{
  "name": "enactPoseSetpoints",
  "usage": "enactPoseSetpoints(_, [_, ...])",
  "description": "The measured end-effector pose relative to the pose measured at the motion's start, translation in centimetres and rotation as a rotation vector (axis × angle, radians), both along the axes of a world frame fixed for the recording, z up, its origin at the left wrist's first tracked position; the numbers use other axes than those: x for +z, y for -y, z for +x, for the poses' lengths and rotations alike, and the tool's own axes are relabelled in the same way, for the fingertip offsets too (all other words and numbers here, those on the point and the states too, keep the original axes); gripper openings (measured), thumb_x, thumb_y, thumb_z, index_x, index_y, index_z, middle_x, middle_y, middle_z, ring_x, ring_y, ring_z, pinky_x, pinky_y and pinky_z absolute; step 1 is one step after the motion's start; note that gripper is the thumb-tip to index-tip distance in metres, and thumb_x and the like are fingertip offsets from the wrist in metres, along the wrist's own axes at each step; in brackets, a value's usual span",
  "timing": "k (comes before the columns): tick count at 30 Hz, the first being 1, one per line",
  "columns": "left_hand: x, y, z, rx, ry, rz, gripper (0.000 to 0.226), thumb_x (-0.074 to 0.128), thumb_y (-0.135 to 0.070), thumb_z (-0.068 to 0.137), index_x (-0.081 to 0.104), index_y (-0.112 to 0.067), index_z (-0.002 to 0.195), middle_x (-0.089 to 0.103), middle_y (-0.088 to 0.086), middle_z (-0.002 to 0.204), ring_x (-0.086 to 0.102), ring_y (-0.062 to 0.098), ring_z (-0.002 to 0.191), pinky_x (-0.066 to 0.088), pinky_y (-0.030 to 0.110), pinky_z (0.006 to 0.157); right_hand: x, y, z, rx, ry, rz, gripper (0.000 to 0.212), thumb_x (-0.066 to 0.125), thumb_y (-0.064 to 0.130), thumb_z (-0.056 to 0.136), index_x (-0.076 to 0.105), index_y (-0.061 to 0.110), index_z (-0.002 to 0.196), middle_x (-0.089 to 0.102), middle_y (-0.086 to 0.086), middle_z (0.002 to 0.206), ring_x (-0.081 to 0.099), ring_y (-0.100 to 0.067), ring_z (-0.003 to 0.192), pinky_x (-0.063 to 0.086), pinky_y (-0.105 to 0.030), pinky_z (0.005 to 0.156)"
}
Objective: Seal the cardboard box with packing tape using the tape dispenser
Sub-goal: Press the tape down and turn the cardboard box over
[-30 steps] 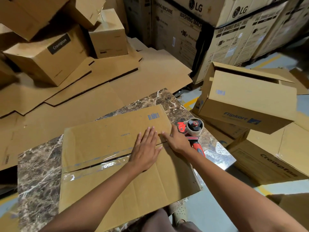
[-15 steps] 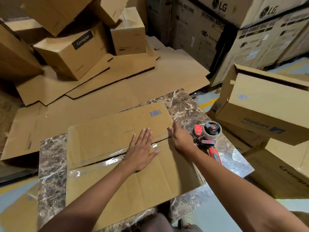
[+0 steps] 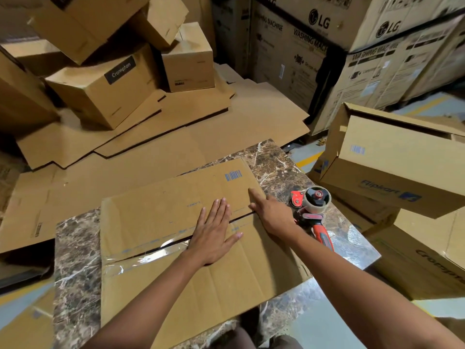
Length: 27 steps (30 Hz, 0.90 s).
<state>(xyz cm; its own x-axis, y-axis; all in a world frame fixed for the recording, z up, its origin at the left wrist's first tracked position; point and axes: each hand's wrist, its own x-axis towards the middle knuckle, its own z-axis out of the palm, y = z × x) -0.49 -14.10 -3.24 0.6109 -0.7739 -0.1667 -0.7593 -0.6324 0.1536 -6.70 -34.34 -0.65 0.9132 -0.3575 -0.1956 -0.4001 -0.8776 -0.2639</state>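
Cardboard box [image 3: 161, 212] lies flattened mid-table [image 3: 75, 248]; left hand [image 3: 214, 238], grip apart, fingers straight, presses the partly taped centre seam, right hand [image 3: 273, 215] likewise flat-fingered on the far flap, tape dispenser [image 3: 314, 205] unheld at the right edge, just beside it.

Brown cardboard box [image 3: 176, 285], red-handled tape dispenser [image 3: 313, 207], brown-veined marble table [image 3: 75, 248].

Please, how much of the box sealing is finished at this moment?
Done: clear tape covers the seam's left part. In hand: left hand and right hand press the box flaps flat; the tape dispenser lies unheld on the table. Left: the seam's right part, which looks untaped.
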Motion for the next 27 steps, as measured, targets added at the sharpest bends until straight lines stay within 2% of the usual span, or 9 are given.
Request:
enactPoseSetpoints(2, [0.3,-0.3,0.1,-0.038,-0.006,-0.019,0.085,0.001,-0.071,0.089,-0.017,-0.018,0.153,-0.028,-0.002,0.159,-0.031,0.012,0.143,-0.01,0.047,0.12,-0.1,-0.9,0.1,-0.101,-0.004,0.04,0.054,0.032,0.043,0.104,0.009,0.037,0.152,0.044,-0.022,0.139,0.055,-0.042,0.119,0.05,-0.056,0.09])
enactPoseSetpoints(4, [0.4,-0.7,0.1,-0.109,0.003,-0.037,0.08,0.01,-0.066,0.095,-0.014,-0.019,0.154,-0.024,-0.003,0.16,-0.029,0.01,0.144,-0.007,0.049,0.12,-0.2,-2.6,0.2,-0.143,0.034,-0.065,0.062,0.025,0.049,0.102,0.001,0.028,0.156,0.011,-0.017,0.162,0.02,-0.042,0.147,0.023,-0.065,0.111])
enactPoseSetpoints(6, [0.5,-1.2,0.3,-0.179,0.034,-0.035,0.077,0.014,-0.063,0.097,-0.01,-0.018,0.155,-0.021,-0.004,0.161,-0.027,0.01,0.145,-0.004,0.05,0.121,-0.5,-4.5,0.1,-0.079,0.083,-0.146,0.069,0.017,0.056,0.1,-0.004,0.023,0.156,-0.007,-0.014,0.164,-0.004,-0.037,0.151,0.004,-0.064,0.115])
enactPoseSetpoints(8, [0.6,-1.5,0.5,-0.226,0.052,-0.002,0.077,0.012,-0.064,0.097,-0.009,-0.018,0.155,-0.02,-0.003,0.162,-0.026,0.01,0.145,-0.003,0.05,0.121,-0.9,-5.4,-0.3,-0.045,0.066,-0.145,0.069,0.012,0.061,0.099,-0.007,0.027,0.156,-0.011,-0.013,0.163,-0.013,-0.034,0.15,0.0,-0.061,0.117])
enactPoseSetpoints(12, [0.7,-2.6,0.9,-0.292,0.057,0.021,0.077,0.012,-0.065,0.097,-0.011,-0.019,0.155,-0.022,-0.004,0.161,-0.027,0.009,0.145,-0.003,0.046,0.122,-1.2,-4.8,-0.5,-0.033,0.019,-0.147,0.072,0.005,0.067,0.095,-0.005,0.031,0.156,-0.015,-0.012,0.163,-0.016,-0.033,0.15,0.008,-0.057,0.118])
enactPoseSetpoints(15, [0.7,-5.3,1.1,-0.343,0.046,0.013,0.075,0.013,-0.065,0.099,-0.013,-0.021,0.154,-0.023,-0.007,0.161,-0.024,0.008,0.146,-0.005,0.042,0.121,-1.3,-4.7,-0.4,-0.02,0.007,-0.158,0.07,0.007,0.064,0.096,-0.006,0.03,0.156,-0.016,-0.013,0.163,-0.016,-0.034,0.15,0.013,-0.055,0.117])
enactPoseSetpoints(21, [1.0,-9.7,1.4,-0.362,0.021,0.035,0.075,0.016,-0.064,0.1,-0.013,-0.022,0.154,-0.021,-0.007,0.161,-0.021,0.007,0.147,-0.006,0.039,0.12,-1.3,-4.8,-0.4,-0.034,0.001,-0.156,0.071,0.009,0.065,0.097,-0.006,0.029,0.156,-0.016,-0.013,0.163,-0.015,-0.032,0.15,0.013,-0.053,0.118])
enactPoseSetpoints(24, [1.1,-9.5,1.1,-0.338,0.03,0.013,0.073,0.017,-0.063,0.1,-0.011,-0.023,0.155,-0.019,-0.008,0.162,-0.02,0.006,0.147,-0.005,0.039,0.12,-0.9,-4.9,-0.4,-0.071,0.015,-0.139,0.081,0.01,0.073,0.092,-0.004,0.026,0.156,-0.012,-0.012,0.164,-0.013,-0.031,0.151,0.009,-0.057,0.118])
enactPoseSetpoints(27, [1.2,-9.1,0.3,-0.272,0.029,-0.023,0.074,0.019,-0.063,0.1,-0.007,-0.022,0.155,-0.017,-0.008,0.162,-0.018,0.006,0.147,-0.005,0.039,0.12,-0.5,-5.7,0.0,-0.152,0.025,-0.098,0.102,0.008,0.089,0.078,0.0,0.025,0.157,-0.01,-0.015,0.164,-0.011,-0.035,0.15,0.004,-0.064,0.114])
